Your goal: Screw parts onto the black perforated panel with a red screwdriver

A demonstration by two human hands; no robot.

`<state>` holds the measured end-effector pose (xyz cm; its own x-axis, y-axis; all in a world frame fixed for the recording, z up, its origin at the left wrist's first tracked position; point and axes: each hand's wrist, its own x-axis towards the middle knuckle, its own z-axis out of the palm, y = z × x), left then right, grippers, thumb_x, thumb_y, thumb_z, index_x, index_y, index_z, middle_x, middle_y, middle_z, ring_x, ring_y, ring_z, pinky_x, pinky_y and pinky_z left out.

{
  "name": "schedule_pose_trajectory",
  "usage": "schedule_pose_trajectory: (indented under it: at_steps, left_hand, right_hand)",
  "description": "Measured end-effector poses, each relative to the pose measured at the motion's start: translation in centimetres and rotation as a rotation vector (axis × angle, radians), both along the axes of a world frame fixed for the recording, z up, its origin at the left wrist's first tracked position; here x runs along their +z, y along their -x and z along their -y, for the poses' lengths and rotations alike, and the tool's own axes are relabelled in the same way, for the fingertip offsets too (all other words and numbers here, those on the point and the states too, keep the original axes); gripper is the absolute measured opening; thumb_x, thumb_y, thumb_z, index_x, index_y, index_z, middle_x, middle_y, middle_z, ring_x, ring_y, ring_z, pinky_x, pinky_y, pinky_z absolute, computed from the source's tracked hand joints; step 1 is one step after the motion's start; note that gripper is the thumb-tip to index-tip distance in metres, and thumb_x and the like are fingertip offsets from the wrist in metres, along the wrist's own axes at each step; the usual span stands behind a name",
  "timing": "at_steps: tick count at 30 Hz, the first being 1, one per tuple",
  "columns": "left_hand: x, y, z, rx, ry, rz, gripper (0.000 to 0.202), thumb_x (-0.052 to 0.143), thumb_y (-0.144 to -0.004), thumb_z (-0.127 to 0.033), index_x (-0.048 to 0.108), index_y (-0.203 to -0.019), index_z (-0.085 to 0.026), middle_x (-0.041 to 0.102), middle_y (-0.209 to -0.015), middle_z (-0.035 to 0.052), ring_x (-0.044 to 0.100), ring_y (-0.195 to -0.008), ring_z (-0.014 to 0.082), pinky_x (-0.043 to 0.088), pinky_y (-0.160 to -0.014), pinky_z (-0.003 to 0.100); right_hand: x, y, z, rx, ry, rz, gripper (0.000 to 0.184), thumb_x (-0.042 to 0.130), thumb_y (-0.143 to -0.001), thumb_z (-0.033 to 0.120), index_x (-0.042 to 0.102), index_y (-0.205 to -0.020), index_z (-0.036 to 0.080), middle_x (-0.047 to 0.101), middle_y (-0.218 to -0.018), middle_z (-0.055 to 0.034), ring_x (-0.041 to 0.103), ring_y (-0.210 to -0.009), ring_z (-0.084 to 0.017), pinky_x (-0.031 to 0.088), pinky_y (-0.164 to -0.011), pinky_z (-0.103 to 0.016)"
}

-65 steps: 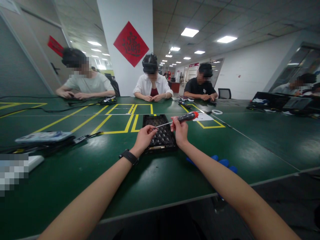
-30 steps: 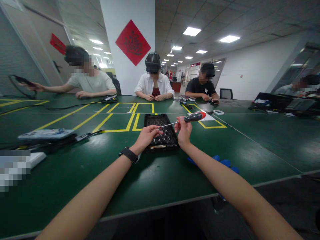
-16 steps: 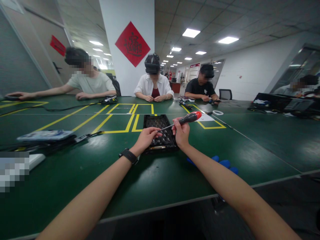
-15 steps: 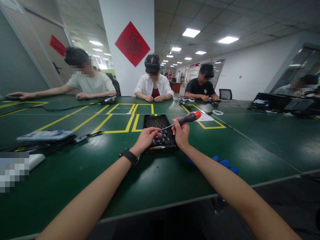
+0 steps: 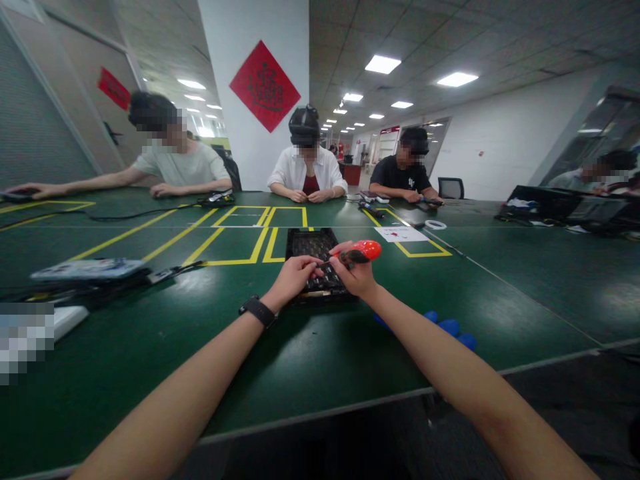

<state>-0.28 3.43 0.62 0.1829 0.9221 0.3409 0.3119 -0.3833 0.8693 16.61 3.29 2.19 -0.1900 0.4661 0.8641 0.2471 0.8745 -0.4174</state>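
My right hand [image 5: 359, 280] is closed around a screwdriver [image 5: 368, 251] with a red and dark handle, its handle end tipped toward me and to the right. The shaft points left to the fingers of my left hand [image 5: 296, 276]. That hand is closed in a pinch at the shaft's tip; whatever lies between its fingertips is too small or hidden to make out. Both hands are over a black open plastic tray [image 5: 294, 244] with a patterned inside, lying on the table. My wrists partly cover its near side.
The green table [image 5: 240, 373] carries yellow tape outlines. Blue rounded objects [image 5: 450, 327] lie by my right forearm. Beyond are a white paper [image 5: 401, 234] and a tape roll [image 5: 435, 225]. Cables and a light-blue flat box [image 5: 90, 269] are at left. Several people sit across and at right.
The screwdriver's handle has come down and left, turning more toward me, as my right hand moved closer to my left. My left hand has stayed nearly in place, still pinching.
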Motion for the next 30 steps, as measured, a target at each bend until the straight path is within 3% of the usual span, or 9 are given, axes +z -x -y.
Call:
schedule_pose_trajectory:
  at_steps: [3,9,17,30]
  left_hand:
    - [-0.1,0.0,-0.1,0.0,0.007,0.0,0.03,0.045,-0.08,-0.03,0.064,-0.095,-0.011,0.068,-0.073,0.0064,0.056,-0.062,0.0126,0.044,-0.062,0.024]
    - [0.0,0.1,0.1,0.072,-0.03,0.001,0.04,0.037,-0.085,-0.04,0.06,-0.104,-0.014,0.062,-0.065,0.0016,0.053,-0.058,0.0122,0.04,-0.057,0.024]
    - [1.1,-0.4,1.6,0.073,-0.18,-0.243,0.062,0.024,-0.088,-0.051,0.069,-0.065,-0.015,0.05,-0.053,0.0005,0.046,-0.053,0.0114,0.033,-0.055,0.024]
    - [1.2,-0.7,2.0,0.054,-0.229,-0.349,0.066,0.02,-0.09,-0.05,0.068,-0.06,-0.016,0.06,-0.06,0.0025,0.051,-0.059,0.0123,0.034,-0.059,0.023]
  right_hand:
    - [-0.1,0.0,-0.2,-0.009,-0.02,-0.062,0.011,0.056,-0.077,0.028,0.059,-0.081,0.018,0.06,-0.078,-0.002,0.056,-0.071,-0.014,0.045,-0.07,-0.029]
    - [-0.2,0.1,-0.4,-0.069,0.1,-0.233,0.015,0.052,-0.08,0.031,0.057,-0.079,0.018,0.052,-0.059,0.002,0.048,-0.051,-0.01,0.04,-0.054,-0.024]
    - [-0.1,0.2,-1.1,-0.205,0.211,-0.228,0.025,0.051,-0.079,0.037,0.055,-0.066,0.016,0.047,-0.051,0.0028,0.046,-0.05,-0.011,0.037,-0.052,-0.023]
    - [-0.2,0.5,-0.8,-0.259,0.161,-0.112,0.024,0.051,-0.079,0.034,0.054,-0.065,0.015,0.049,-0.052,0.0024,0.047,-0.051,-0.011,0.036,-0.054,-0.023]
